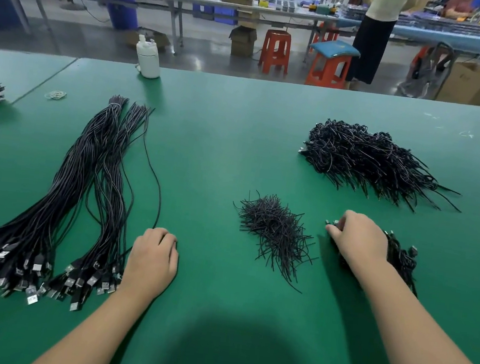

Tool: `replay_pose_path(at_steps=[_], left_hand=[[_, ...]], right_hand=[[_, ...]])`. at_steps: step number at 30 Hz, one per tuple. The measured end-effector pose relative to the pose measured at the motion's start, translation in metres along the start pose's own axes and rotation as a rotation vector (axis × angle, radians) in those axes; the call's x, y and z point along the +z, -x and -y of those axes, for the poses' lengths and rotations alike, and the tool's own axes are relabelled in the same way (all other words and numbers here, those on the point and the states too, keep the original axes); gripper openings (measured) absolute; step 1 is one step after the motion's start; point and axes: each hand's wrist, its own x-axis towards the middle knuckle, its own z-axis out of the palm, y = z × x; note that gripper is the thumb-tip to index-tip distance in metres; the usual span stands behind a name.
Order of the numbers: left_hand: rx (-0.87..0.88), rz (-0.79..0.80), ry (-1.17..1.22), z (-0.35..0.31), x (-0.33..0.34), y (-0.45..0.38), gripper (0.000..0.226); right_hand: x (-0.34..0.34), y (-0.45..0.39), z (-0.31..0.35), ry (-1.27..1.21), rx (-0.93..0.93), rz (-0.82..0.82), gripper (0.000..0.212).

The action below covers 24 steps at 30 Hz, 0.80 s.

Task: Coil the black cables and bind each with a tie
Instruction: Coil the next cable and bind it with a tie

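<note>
Green matte table, left hand curled knuckles-up pinching thin black cable, right hand gripping coiled glossy bundle, wiry ties between.

No writing, label, brand or number is showing clearly enough to read. The cardboard box standing on the floor at the far right is carrying a faint dark mark on its side, too small and blurred to make out. The white bottle sitting on the green counter is showing no legible print.
</note>
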Motion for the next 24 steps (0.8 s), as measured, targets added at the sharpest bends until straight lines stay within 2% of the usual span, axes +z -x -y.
replay_pose_path(at_steps=[3, 5, 8, 10, 12, 15, 18, 21, 24], left_hand=[[-0.001, -0.005, -0.007, 0.000, 0.000, 0.000, 0.009], [0.004, -0.018, -0.013, 0.001, 0.000, 0.001, 0.010], [-0.029, -0.026, -0.088, 0.000, -0.002, 0.003, 0.020], [-0.124, 0.001, -0.165, -0.002, -0.005, 0.003, 0.026], [-0.229, 0.066, -0.196, -0.004, -0.007, 0.002, 0.033], [-0.293, 0.146, -0.217, -0.008, -0.010, 0.002, 0.040], [-0.280, 0.175, -0.258, -0.013, -0.014, -0.002, 0.032], [-0.238, 0.341, -0.337, -0.015, -0.020, -0.015, 0.027], [-0.199, 0.425, -0.224, -0.015, -0.031, -0.033, 0.028]], right_hand=[[-0.001, 0.021, 0.037, -0.245, -0.171, -0.002, 0.026], [0.004, 0.045, 0.068, -0.399, -0.293, 0.032, 0.029], [0.031, 0.083, 0.111, -0.434, -0.450, 0.086, 0.030], [0.052, 0.105, 0.133, -0.451, -0.506, 0.159, 0.028], [0.070, 0.118, 0.143, -0.441, -0.538, 0.183, 0.028], [0.086, 0.124, 0.141, -0.475, -0.515, 0.104, 0.026], [0.093, 0.127, 0.137, -0.485, -0.500, 0.046, 0.025], [0.096, 0.129, 0.139, -0.468, -0.515, 0.010, 0.024], [0.096, 0.130, 0.140, -0.463, -0.522, -0.008, 0.023]])
